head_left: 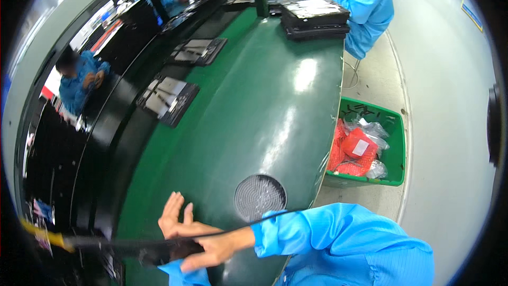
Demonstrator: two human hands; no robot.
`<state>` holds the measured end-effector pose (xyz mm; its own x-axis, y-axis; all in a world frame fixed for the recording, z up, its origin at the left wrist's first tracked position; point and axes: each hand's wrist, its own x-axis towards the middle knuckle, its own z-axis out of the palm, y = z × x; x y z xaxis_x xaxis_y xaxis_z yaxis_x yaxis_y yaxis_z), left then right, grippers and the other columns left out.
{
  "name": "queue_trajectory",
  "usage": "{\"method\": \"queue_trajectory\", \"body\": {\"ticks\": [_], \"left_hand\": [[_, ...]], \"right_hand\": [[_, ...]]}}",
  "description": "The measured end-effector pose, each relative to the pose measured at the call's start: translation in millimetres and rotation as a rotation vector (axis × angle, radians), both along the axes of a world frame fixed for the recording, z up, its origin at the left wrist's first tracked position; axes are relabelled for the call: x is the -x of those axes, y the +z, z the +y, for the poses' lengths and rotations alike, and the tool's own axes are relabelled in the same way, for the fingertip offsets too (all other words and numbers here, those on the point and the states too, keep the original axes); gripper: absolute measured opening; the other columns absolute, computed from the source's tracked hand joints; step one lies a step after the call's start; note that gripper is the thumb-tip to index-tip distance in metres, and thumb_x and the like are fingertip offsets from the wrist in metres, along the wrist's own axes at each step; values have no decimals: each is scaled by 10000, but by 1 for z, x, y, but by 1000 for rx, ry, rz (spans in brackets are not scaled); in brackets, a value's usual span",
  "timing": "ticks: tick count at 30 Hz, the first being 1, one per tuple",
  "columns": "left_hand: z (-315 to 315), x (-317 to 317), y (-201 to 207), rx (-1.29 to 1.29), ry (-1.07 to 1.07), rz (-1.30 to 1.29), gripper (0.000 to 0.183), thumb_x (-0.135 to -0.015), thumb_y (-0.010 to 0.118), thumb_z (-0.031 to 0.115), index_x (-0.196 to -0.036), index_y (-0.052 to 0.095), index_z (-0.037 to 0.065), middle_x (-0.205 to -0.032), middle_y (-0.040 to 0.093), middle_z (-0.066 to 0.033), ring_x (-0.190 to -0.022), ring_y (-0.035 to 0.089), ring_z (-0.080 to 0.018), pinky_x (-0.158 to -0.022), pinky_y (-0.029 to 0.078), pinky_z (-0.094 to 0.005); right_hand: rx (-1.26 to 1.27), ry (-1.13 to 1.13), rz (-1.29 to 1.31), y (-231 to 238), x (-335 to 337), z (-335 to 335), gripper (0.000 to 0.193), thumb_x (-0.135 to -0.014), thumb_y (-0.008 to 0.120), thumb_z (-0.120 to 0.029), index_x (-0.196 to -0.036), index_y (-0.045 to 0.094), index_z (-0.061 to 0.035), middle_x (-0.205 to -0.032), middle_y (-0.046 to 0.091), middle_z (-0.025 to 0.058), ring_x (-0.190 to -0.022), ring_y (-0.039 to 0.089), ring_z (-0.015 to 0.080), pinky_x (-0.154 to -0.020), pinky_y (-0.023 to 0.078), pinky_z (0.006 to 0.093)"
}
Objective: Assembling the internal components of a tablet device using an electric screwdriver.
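My left hand [172,216] is over the green bench near its front, fingers stretched out and spread, holding nothing that I can see. My right hand [219,248] reaches across from the right and closes around the left wrist area, thumb on the near side. A long dark object [121,248] with a thin black cable crosses in front of both hands and partly hides them. It is blurred, and whether the right hand grips it or the wrist is unclear. Right of the hands, a round dark disc [260,198] with concentric rings lies on the bench.
Opened flat devices [168,99] sit along the line on the left. Black devices are stacked [315,17] at the bench's far end, beside a seated co-worker in blue [368,5]. On the floor to the right stands a green bin [394,164] with red and clear plastic packaging.
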<state>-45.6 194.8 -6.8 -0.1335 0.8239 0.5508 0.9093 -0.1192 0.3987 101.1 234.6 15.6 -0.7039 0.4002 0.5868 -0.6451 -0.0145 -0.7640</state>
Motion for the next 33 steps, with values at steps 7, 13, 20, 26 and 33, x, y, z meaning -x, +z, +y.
{"method": "queue_trajectory", "body": {"ticks": [7,13,20,26,33], "left_hand": [[169,30,11,195,69,123,504,-731,747,196,-1101,581,-102,-1215,545,-265,-1192,489,-387,-1011,389,-414],[245,75,42,474,219,178,773,-565,866,286,-1160,535,-79,-1218,540,-250,-1147,519,-357,-986,413,-387],[249,119,21,387,300,487,652,-656,644,21,-1276,448,-12,-1312,474,-206,-1177,488,-358,-995,400,-402],[167,162,18,300,467,586,511,-634,577,-40,-1140,518,-6,-1086,583,-185,-985,560,-370,-820,455,-460],[43,56,53,295,180,543,489,-616,589,-9,-1104,553,6,-1010,598,-156,-945,548,-347,-749,430,-434]], "right_hand": [[-80,65,-246,14,-11,20,414,-705,749,-213,-1030,564,-36,-822,631,171,-745,621,342,-628,469,403],[-23,120,-207,21,-13,31,306,-700,643,-116,-975,549,-23,-742,611,186,-683,605,352,-604,461,410],[-28,43,-190,14,-8,35,302,-695,609,-124,-967,553,-6,-721,593,217,-621,583,369,-548,438,416],[-191,-43,-87,-6,9,21,495,-758,695,-130,-1185,473,-14,-971,576,147,-842,633,272,-689,516,332],[19,-18,-243,15,-9,28,553,-740,666,-63,-1252,462,-15,-1124,585,198,-1049,595,309,-865,468,359]]}}
